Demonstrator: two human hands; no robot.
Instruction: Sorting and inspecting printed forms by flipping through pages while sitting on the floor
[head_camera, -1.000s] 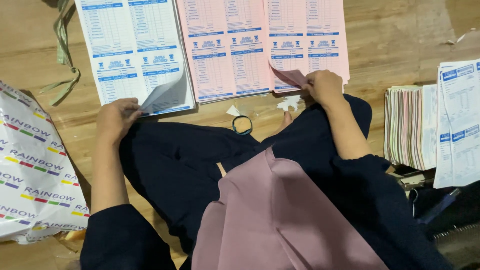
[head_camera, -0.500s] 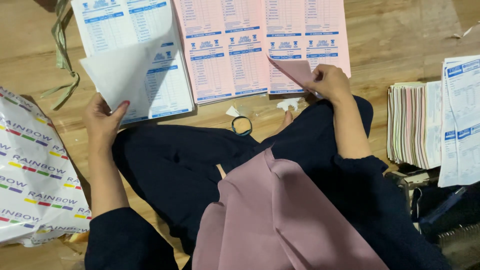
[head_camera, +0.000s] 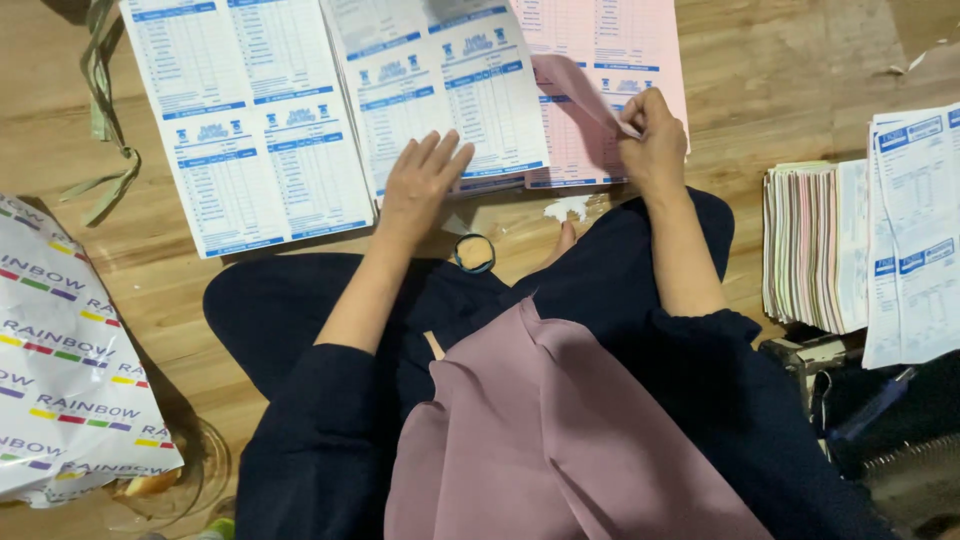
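I sit on a wooden floor with printed forms spread before me. My left hand (head_camera: 420, 185) lies flat, fingers spread, on a white-and-blue sheet (head_camera: 440, 95) that covers the left part of the pink stack (head_camera: 600, 60). A stack of white-and-blue forms (head_camera: 250, 120) lies to the left of it. My right hand (head_camera: 655, 140) pinches the lifted lower corner of a pink sheet (head_camera: 572, 85), which curls up off the stack.
A pile of collated pink, green and white forms (head_camera: 810, 245) sits at the right, with more white-and-blue sheets (head_camera: 915, 230) beside it. A white printed plastic bag (head_camera: 65, 360) lies at the left. A small round tin (head_camera: 473, 252) and a white paper scrap (head_camera: 566, 208) lie by my knee.
My left hand carried a white-and-blue sheet from the left stack over to the right and laid it on the pink stack. My right hand still holds the lifted pink corner.
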